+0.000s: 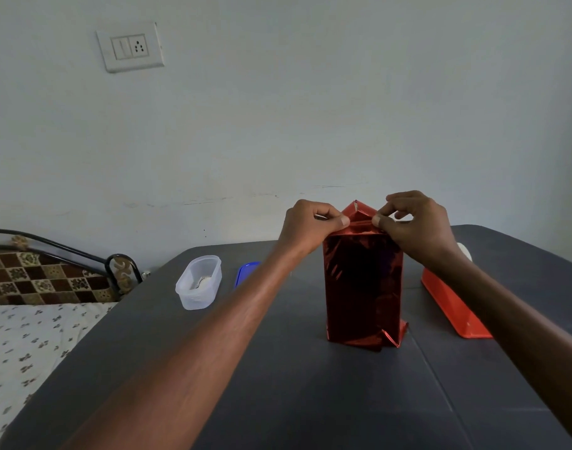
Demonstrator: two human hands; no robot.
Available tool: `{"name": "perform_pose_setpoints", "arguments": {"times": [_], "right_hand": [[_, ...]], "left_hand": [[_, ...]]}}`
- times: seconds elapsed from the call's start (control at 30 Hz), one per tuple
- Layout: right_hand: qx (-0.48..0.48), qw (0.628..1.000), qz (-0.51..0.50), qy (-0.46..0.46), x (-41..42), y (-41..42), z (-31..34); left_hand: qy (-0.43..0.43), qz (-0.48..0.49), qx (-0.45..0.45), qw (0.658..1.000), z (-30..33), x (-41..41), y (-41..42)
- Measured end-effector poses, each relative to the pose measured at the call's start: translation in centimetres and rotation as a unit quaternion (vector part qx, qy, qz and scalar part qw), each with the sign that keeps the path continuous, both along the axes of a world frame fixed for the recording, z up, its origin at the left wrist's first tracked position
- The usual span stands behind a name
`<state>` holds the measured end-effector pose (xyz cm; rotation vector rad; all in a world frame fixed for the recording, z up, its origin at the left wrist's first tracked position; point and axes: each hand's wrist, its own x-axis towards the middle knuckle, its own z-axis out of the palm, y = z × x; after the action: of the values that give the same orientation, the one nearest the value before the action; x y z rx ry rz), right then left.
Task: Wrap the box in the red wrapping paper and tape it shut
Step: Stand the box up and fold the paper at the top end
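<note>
Your left hand (312, 226) and right hand (411, 224) pinch the red wrapping paper (359, 216) atop the upright box (362, 287), centred on the dark table (310, 384). Clear tub (198, 282) at nine o'clock; bed (28, 336) beyond; pale wall (310, 108) at twelve.

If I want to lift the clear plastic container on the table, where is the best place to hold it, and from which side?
Judging by its pose, grip the clear container across its narrow width, just under the rim, coming from above. It stands upright with the mouth open and free space on both long sides.
</note>
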<state>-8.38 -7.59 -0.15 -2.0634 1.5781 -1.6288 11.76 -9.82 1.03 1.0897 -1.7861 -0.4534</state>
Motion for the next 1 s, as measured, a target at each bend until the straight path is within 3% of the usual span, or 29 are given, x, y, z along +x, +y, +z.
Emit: {"name": "perform_pose_setpoints", "arguments": {"times": [0.43,0.67,0.9,1.0], "right_hand": [[0.051,0.996,0.02,-0.07,-0.28,-0.04,0.11],[0.048,0.998,0.03,-0.021,-0.43,-0.1,0.4],[0.049,0.998,0.02,0.045,-0.52,-0.06,0.54],[0.065,0.996,0.053,0.014,-0.83,0.43,0.27]], "left_hand": [[0.053,0.002,0.04,0.998,-0.26,-0.47,-0.06],[-0.012,-0.028,0.049,0.998,0.13,-0.5,-0.06],[-0.003,-0.031,0.045,0.999,0.2,-0.54,0.44],[0.015,-0.037,0.058,0.998,0.21,-0.42,0.51]]}}
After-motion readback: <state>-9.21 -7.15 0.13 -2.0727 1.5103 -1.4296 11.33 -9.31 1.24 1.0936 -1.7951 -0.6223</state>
